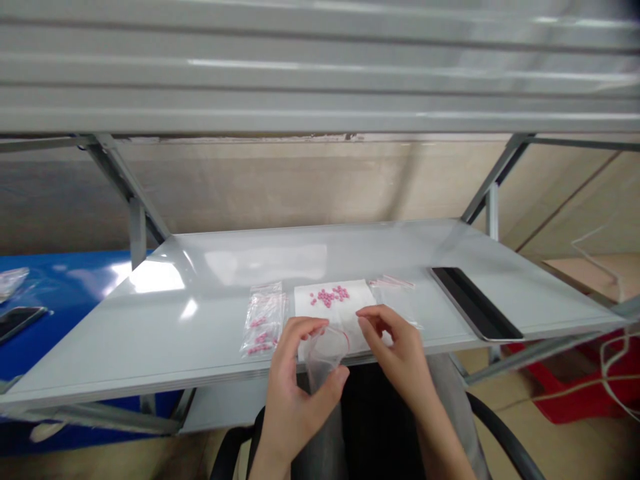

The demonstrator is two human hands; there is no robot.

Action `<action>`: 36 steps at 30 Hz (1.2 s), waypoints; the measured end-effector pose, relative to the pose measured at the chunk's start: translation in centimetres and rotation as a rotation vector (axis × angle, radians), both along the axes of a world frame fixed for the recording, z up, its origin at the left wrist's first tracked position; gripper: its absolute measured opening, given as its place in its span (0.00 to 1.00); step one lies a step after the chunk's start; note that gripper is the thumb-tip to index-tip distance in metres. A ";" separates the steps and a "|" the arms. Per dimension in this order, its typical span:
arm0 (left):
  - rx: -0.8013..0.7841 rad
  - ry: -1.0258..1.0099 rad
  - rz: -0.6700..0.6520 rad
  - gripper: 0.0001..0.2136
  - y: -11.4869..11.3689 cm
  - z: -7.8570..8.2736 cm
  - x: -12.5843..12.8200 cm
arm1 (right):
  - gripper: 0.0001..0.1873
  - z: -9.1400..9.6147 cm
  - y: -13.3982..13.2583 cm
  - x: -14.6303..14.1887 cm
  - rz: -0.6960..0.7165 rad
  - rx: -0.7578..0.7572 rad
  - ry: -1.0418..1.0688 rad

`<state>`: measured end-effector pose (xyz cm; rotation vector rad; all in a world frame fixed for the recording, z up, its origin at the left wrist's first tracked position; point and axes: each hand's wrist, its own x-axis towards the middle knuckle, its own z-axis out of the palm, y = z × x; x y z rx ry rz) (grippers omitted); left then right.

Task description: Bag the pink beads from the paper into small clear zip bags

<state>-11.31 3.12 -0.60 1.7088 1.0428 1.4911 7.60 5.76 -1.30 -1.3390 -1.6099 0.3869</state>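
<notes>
My left hand holds a clear zip-lock bag at the table's front edge, its red-lined mouth spread wide. Just right of it, my right hand has thumb and forefinger drawn into a pinch; whatever is between the tips is too small to tell. Beyond both hands, a loose cluster of small pink beads or pellets lies on a white sheet. Filled clear bags with pink pieces inside are stacked left of the sheet. On its right side lies a pile of flat clear zip-lock bags.
A dark tablet-like slab rests on the right of the white table. Folded grey metal legs stand at both sides. At far left, a phone lies on a blue surface. A red stool is at lower right.
</notes>
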 end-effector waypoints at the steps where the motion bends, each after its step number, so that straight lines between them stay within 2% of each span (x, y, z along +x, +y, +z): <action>1: 0.000 -0.009 0.008 0.18 0.0 -0.1 0.0 | 0.06 -0.3 0.9 -0.4 -0.034 0.029 -0.099; 5: 0.026 0.042 0.127 0.15 0.1 -0.1 0.2 | 0.02 -1.1 3.7 -2.4 -0.060 0.078 -0.246; 9: 0.054 0.107 0.224 0.15 0.2 0.2 0.4 | 0.06 -1.3 4.8 -3.9 -0.093 0.085 -0.325; 18: 0.098 0.174 0.259 0.15 0.6 0.3 0.7 | 0.08 -1.2 5.0 -4.2 -0.079 0.050 -0.365; 26: 0.054 0.169 0.265 0.15 0.8 -0.1 1.1 | 0.06 -1.0 5.1 -4.3 -0.025 0.023 -0.267; 31: 0.009 0.124 0.255 0.16 1.0 -0.6 1.3 | 0.05 0.7 4.3 -2.9 0.062 0.015 -0.139; 36: -0.039 0.090 0.201 0.17 1.2 -0.7 1.3 | 0.05 4.1 2.4 -1.6 0.314 -0.073 0.087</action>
